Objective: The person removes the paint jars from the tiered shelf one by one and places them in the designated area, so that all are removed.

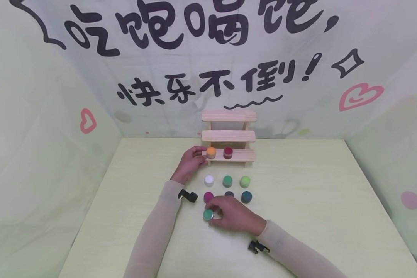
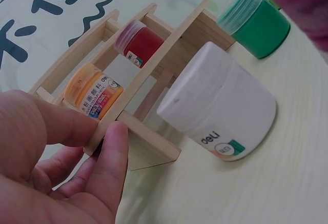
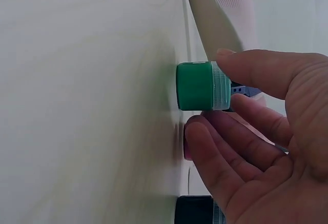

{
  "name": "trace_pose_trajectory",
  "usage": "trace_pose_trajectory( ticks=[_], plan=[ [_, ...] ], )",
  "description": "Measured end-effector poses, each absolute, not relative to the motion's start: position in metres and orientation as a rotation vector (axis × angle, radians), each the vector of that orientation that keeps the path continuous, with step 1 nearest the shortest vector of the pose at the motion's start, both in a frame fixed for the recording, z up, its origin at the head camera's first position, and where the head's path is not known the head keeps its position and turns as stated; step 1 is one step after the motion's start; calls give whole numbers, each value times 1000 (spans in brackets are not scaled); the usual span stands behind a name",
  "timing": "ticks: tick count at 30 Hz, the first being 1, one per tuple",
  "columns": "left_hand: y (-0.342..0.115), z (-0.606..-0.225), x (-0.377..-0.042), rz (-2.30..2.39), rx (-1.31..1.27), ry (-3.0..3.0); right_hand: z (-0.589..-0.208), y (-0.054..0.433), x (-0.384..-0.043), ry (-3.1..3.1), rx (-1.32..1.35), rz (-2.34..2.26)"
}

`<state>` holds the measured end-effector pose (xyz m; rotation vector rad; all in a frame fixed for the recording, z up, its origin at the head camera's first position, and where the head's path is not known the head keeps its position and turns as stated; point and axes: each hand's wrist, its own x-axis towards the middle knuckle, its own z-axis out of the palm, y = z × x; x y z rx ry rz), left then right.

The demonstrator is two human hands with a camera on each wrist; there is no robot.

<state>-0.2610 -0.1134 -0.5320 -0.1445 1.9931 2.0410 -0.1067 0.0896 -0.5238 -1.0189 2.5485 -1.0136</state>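
My left hand (image 1: pixel 190 165) grips the left end of the bottom step of a three-tier wooden stand (image 1: pixel 228 135), with fingers above and below the board in the left wrist view. On that step sit an orange paint jar (image 1: pixel 211 152) and a dark red paint jar (image 1: pixel 227 153). My right hand (image 1: pixel 236 215) pinches a teal-green paint jar (image 3: pixel 196 86) by its clear lid, between thumb and finger. This jar stands upright at the front of the jar group, on or very near the table; exact contact is unclear.
Behind the right hand, two rows of jars stand on the table (image 1: pixel 299 173): white (image 1: pixel 209 180), green (image 1: pixel 227 181), light green (image 1: pixel 245 182), magenta (image 1: pixel 208 197), a dark one (image 1: pixel 229 194) partly hidden, and dark blue (image 1: pixel 246 197). A printed cloth (image 1: pixel 180 119) hangs behind the stand.
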Motion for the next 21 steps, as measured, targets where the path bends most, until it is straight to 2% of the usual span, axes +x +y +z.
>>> trace_pose_trajectory(
  ticks=[21],
  plan=[
    [-114,-531,-262,2029,-155,2004,-503,106,-122,2422,-887,-1279]
  ],
)
